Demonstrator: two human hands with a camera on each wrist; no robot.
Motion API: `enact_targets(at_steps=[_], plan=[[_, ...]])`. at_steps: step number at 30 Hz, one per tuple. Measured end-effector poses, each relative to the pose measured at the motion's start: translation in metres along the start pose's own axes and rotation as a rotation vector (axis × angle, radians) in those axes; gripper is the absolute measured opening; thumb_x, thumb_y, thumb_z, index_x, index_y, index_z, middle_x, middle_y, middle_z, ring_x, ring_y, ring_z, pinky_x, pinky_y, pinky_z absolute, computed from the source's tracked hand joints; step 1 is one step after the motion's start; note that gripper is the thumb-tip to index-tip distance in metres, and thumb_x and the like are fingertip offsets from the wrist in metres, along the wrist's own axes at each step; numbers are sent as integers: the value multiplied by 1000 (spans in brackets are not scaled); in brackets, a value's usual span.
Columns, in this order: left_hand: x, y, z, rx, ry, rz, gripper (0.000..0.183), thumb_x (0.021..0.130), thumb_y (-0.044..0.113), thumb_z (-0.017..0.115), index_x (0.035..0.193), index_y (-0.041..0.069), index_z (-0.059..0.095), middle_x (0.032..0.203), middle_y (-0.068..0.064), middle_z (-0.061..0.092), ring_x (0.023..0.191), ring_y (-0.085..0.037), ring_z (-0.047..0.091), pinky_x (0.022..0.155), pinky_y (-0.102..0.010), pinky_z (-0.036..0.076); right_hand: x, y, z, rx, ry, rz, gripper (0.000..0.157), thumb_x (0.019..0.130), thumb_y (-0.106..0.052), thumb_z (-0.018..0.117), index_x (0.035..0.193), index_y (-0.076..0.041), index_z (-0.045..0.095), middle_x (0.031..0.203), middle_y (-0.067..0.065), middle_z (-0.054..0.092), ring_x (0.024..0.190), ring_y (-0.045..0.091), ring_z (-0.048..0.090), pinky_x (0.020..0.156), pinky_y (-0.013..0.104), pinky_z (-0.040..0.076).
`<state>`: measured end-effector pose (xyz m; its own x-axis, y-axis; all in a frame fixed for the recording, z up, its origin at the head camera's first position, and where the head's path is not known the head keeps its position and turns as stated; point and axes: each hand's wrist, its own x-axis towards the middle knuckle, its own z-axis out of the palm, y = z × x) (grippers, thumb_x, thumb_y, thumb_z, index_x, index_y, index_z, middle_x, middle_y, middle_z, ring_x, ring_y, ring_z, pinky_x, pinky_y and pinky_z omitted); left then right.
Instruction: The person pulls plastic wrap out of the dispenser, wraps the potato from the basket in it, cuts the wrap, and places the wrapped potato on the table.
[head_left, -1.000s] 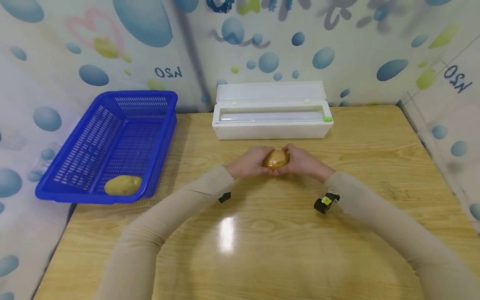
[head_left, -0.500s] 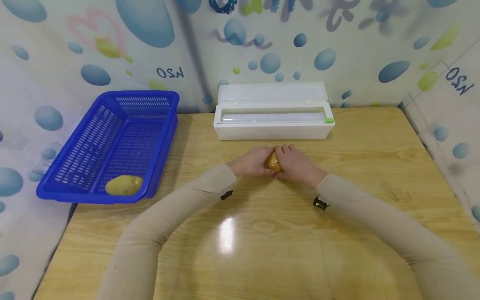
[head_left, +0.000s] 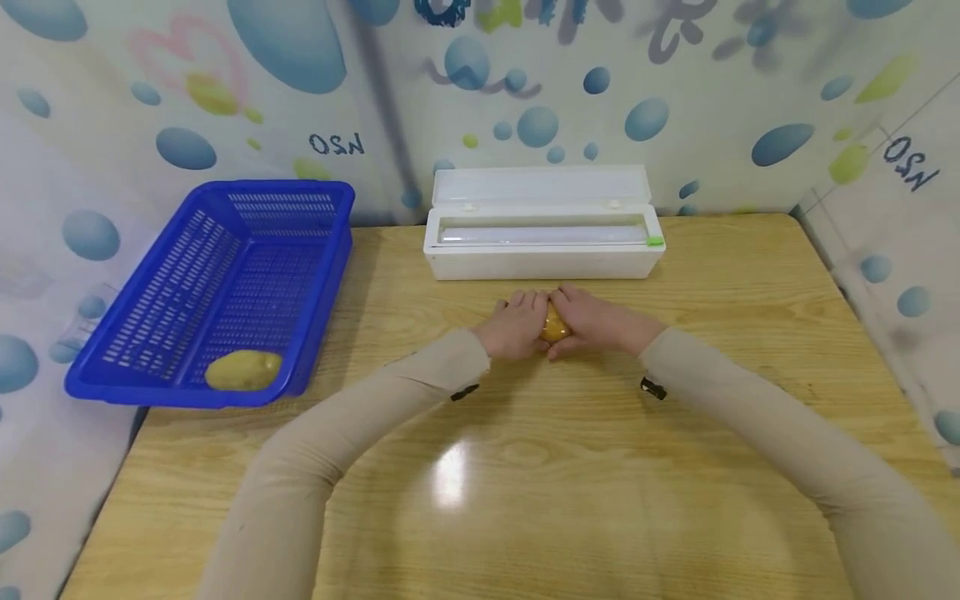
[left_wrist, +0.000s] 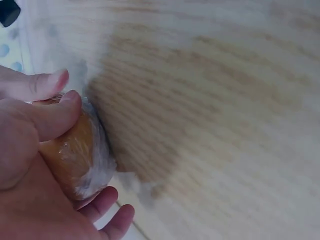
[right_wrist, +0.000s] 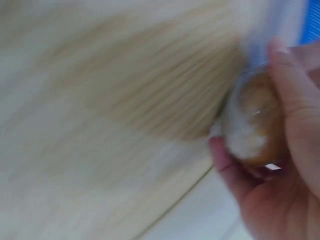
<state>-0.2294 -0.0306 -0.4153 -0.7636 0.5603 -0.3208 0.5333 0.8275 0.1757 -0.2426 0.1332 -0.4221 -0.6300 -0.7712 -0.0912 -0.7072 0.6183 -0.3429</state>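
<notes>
A golden-brown potato [head_left: 556, 325], wrapped in clear cling film, is between both hands over the middle of the table, in front of the white box. My left hand [head_left: 517, 327] grips it from the left, its thumb lying across the film in the left wrist view. From the right, my right hand [head_left: 596, 321] holds it between thumb and curled fingers. Bunched, whitish film covers one end of the wrapped potato [left_wrist: 75, 150] in the left wrist view. The right wrist view is blurred, but the film on the potato [right_wrist: 245, 130] shows there too.
A white cling film dispenser [head_left: 543, 265] with its lid raised stands at the table's back edge, a roll inside. At the left, a blue plastic basket [head_left: 258, 283] holds one unwrapped potato [head_left: 243, 370]. A patterned wall [head_left: 525, 83] rises behind the wooden table [head_left: 540, 483].
Both hands have shifted their grip around the wrapped potato: the right came over it and then back to its side, and the left's fingers now lie over its left side. Basket and dispenser stay put.
</notes>
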Motion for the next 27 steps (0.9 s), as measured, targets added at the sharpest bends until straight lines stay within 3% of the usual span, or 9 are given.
enact_targets(at_steps=[5,14,17,23,27], plan=[[-1,-1,1,-2,-2,-6,71,87,40,52,134,0,17,130,-14,30,118,-24,28,93,-43,32,0,2,1,-158,62,-69,67,74,-46,67,108,7,44,93,11,39,77,19,42,70,31,42],[1,-6,10,-125,65,60,65,87,30,56,131,-2,20,121,-15,34,111,-22,35,88,-36,37,-1,6,0,-96,78,-116,52,72,-20,73,106,6,44,90,13,46,78,22,48,72,35,44],[2,-8,12,-150,99,99,64,86,26,58,130,-4,22,118,-16,36,110,-24,36,91,-35,35,0,1,-1,-72,45,-41,55,70,-16,73,109,8,43,92,15,49,81,23,49,74,36,44],[6,-11,11,-232,164,148,60,77,16,71,118,-5,33,110,-15,43,101,-23,44,90,-30,36,0,-10,-4,88,-21,291,54,65,-18,75,100,9,46,85,14,52,74,24,51,67,36,46],[9,-12,10,-304,146,125,71,70,15,75,122,-5,32,111,-16,44,100,-22,45,87,-29,38,0,-12,-2,150,5,354,45,61,-13,74,94,3,47,79,9,54,69,22,52,63,34,44]])
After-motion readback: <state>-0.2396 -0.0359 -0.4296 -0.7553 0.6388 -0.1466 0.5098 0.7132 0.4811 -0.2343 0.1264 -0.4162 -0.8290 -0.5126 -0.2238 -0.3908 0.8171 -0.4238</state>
